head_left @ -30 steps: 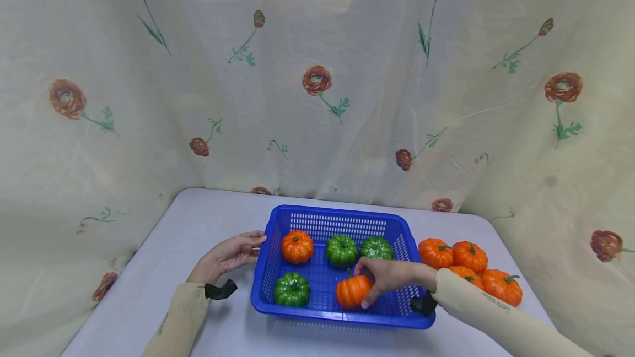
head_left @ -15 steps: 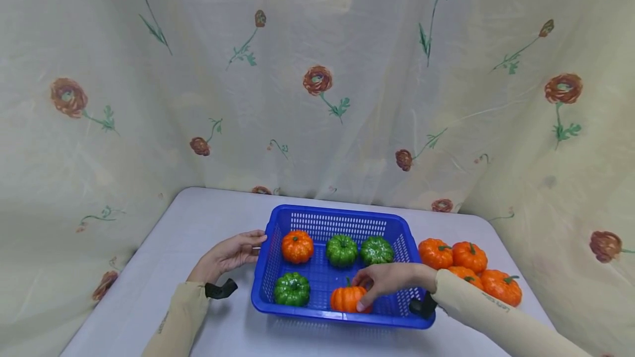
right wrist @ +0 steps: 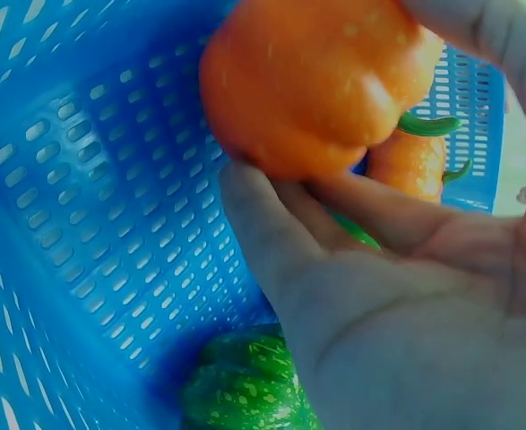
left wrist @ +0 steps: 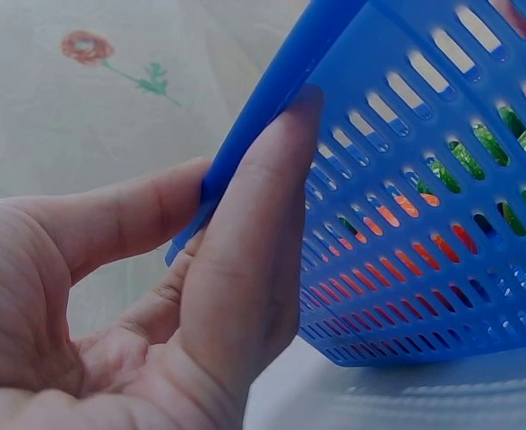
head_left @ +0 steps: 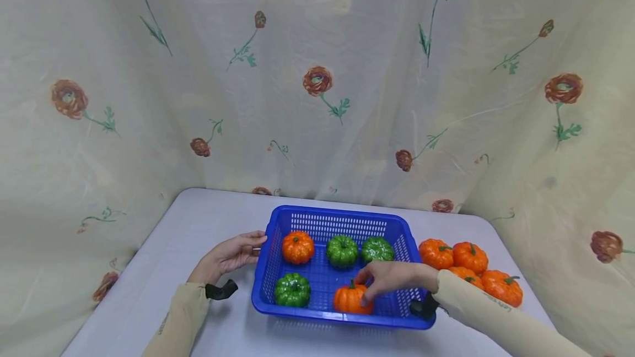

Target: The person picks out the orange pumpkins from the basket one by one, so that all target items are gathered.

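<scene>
Inside the blue plastic basket point(head_left: 297, 313), my right hand point(head_left: 394, 277) grips a small orange pumpkin point(head_left: 348, 300) near the front wall. The right wrist view has the thumb on one side of this orange pumpkin point(right wrist: 307, 81) and the fingers on the other. My left hand point(head_left: 233, 253) pinches the basket's left rim point(left wrist: 271, 98) between thumb and fingers. Another orange pumpkin point(head_left: 297, 247) sits at the back left of the basket. Two green pumpkins point(head_left: 342, 251) point(head_left: 377, 250) stand along the back, and a third green pumpkin point(head_left: 292, 290) lies front left.
Right of the basket, several orange pumpkins point(head_left: 469, 258) are grouped on the white table point(head_left: 213, 214), partly behind the right forearm. A flowered curtain point(head_left: 357, 98) hangs behind and on both sides. Each wrist carries a black strap point(head_left: 221, 289).
The orange pumpkin in my right hand has shifted slightly toward the front wall, and its stem now points more upright. My left hand and the basket have stayed put.
</scene>
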{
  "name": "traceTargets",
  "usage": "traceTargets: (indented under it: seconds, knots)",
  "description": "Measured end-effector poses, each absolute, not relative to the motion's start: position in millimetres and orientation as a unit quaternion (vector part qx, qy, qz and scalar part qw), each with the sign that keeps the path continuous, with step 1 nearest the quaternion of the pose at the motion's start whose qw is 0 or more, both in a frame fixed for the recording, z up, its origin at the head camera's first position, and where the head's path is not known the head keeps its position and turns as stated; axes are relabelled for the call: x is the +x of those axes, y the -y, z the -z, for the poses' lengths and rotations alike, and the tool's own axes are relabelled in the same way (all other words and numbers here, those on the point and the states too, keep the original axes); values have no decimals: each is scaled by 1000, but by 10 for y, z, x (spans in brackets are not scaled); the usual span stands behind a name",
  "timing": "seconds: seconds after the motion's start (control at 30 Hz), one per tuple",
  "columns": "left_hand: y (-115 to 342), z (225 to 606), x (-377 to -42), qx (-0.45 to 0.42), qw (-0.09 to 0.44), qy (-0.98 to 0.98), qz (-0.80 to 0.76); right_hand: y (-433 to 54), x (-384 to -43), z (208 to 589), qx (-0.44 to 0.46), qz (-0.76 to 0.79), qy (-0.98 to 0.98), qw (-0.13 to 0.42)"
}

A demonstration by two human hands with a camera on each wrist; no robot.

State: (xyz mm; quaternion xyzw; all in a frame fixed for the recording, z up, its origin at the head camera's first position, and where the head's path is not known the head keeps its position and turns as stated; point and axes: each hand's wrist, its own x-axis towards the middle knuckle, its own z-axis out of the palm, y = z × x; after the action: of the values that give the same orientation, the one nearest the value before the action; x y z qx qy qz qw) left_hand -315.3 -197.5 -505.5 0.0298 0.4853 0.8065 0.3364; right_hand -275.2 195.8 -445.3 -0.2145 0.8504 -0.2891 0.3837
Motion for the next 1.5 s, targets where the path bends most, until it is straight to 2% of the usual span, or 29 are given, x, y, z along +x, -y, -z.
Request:
traceTargets:
  seconds: [0.33,0.9,1.07,1.23,1.5]
  knots:
    - [1969,5061,-3156,11,332,-486,-808,-1938,-2753,4442,-216,284,-873,332]
    - [1965,5049,-3143,41,341,-484,-805,-2067,-2644,4325,-203,332,-894,220]
    - [1966,5057,-3142,39,336,-486,-806,-2242,-2535,4205,-179,347,-899,197]
    - [1965,5074,-3151,29,328,-489,-808,-2496,-2377,4078,-125,379,-895,197]
    - [1968,5069,-3155,30,332,-486,-808,-3025,-2118,4028,-76,411,-897,143]
